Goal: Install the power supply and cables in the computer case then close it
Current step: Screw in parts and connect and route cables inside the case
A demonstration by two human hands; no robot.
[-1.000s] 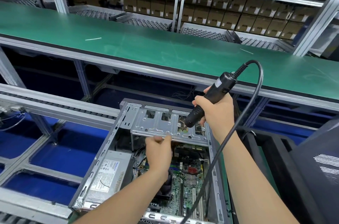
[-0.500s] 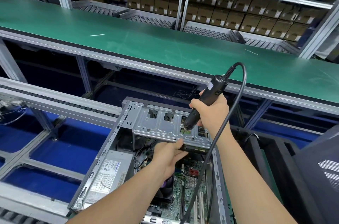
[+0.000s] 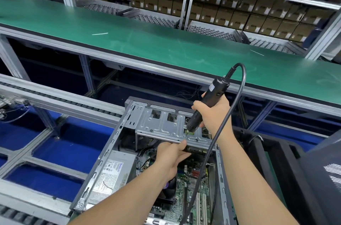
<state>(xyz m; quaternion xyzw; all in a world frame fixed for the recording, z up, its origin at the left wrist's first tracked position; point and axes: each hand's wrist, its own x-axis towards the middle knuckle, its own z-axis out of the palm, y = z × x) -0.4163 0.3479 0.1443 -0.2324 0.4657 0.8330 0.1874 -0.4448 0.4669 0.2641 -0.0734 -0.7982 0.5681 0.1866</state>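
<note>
Screwdriver meets steel: my right grip [image 3: 215, 114] is closed round the electric screwdriver [image 3: 210, 99], its tip down on the metal drive cage [image 3: 162, 127] at the 12 o'clock end of the open computer case [image 3: 108, 149]. My left grip [image 3: 171, 154] pinches the cage's near edge, thumb on top, steadying it. The power supply [image 3: 114, 171] lies inside the case at 8 o'clock, with cables [image 3: 143, 153] just beside it at 2 o'clock. I judge this step to be fastening the cage. The next move calls for a square, firm bit, then closing the case.
</note>
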